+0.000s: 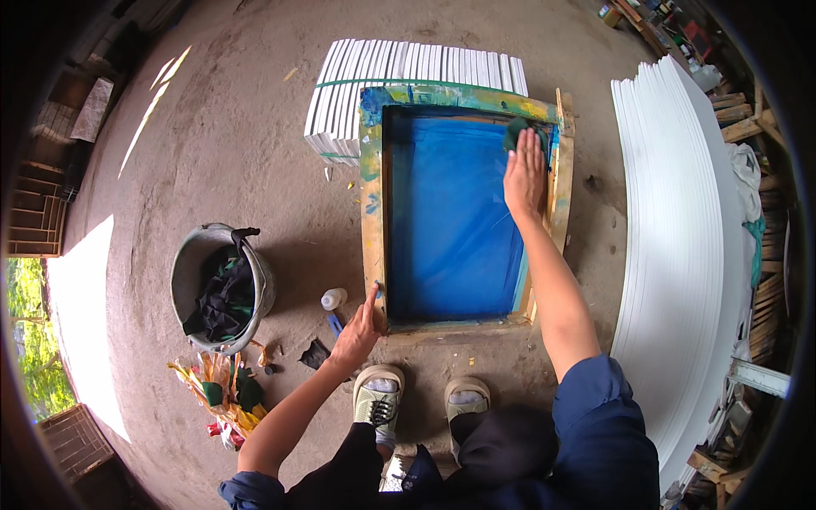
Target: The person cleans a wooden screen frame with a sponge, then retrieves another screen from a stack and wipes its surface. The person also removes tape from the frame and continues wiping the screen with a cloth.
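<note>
A wooden screen-printing frame (372, 229) with blue mesh stretched across it lies in front of my feet, its wood stained with green, yellow and blue paint. My right hand (525, 177) presses a dark green cloth (514, 133) against the mesh in the far right corner, fingers close together. At the near left corner, my left hand (357, 336) holds the frame's edge, its index finger stretched along the wood. Part of the cloth is hidden under my right fingers.
A strapped stack of white sheets (340, 93) lies under the frame's far end. A tall white stack (671, 255) stands at right. Left are a bucket of dark cloths (180, 289), a small white bottle (334, 298) and a heap of coloured scraps (223, 399).
</note>
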Motion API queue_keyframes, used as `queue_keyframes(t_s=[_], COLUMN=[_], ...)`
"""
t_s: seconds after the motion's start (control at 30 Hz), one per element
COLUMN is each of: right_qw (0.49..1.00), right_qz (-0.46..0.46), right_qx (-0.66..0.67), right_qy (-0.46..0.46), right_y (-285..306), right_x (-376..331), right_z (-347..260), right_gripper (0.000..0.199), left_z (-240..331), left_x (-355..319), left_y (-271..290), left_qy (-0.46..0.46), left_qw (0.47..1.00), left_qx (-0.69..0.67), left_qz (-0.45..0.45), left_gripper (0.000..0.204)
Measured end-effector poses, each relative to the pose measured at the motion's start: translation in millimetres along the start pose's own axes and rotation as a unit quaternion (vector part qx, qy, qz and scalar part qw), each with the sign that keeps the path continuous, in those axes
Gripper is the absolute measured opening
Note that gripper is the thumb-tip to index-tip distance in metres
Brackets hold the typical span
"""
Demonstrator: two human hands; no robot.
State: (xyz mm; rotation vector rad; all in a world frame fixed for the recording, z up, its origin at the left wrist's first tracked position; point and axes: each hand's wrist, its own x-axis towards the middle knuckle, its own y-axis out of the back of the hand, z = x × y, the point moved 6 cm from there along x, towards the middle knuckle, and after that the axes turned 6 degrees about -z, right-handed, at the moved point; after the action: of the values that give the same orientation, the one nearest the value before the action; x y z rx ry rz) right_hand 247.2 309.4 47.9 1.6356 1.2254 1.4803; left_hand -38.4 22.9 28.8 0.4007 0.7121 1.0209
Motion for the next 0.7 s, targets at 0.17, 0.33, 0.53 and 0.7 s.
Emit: queue_keyframes(t_s=[0.17, 0.33, 0.53, 0.7], right_qw=[0.979, 0.879, 0.978, 0.975], right_qz=[0.03, 0.088, 0.009, 0.003], right_qx=[0.13, 0.326, 0.186, 0.205], right_qy=[-0.155, -0.338, -0.093, 0.086], right_y=[3, -3, -32, -31], right_x=[-5, 37, 20, 6], right_z=[-6, -63, -204, -206], right_gripper=[0.047, 0.052, 0.054, 0.04], left_z=[-7, -2, -3, -1], left_x=[-5, -7, -6, -6], left_y=[-3, -1, -1, 0], left_qy=[0.018, 0.035, 0.041, 0.022], left_qw=[1.0, 0.999, 0.998, 0.999], left_qx=[0.011, 0.022, 0.019, -0.002], left_qz=[-0.011, -0.03, -0.032, -0.026], left_gripper=[0.101, 0.101, 0.096, 0.094])
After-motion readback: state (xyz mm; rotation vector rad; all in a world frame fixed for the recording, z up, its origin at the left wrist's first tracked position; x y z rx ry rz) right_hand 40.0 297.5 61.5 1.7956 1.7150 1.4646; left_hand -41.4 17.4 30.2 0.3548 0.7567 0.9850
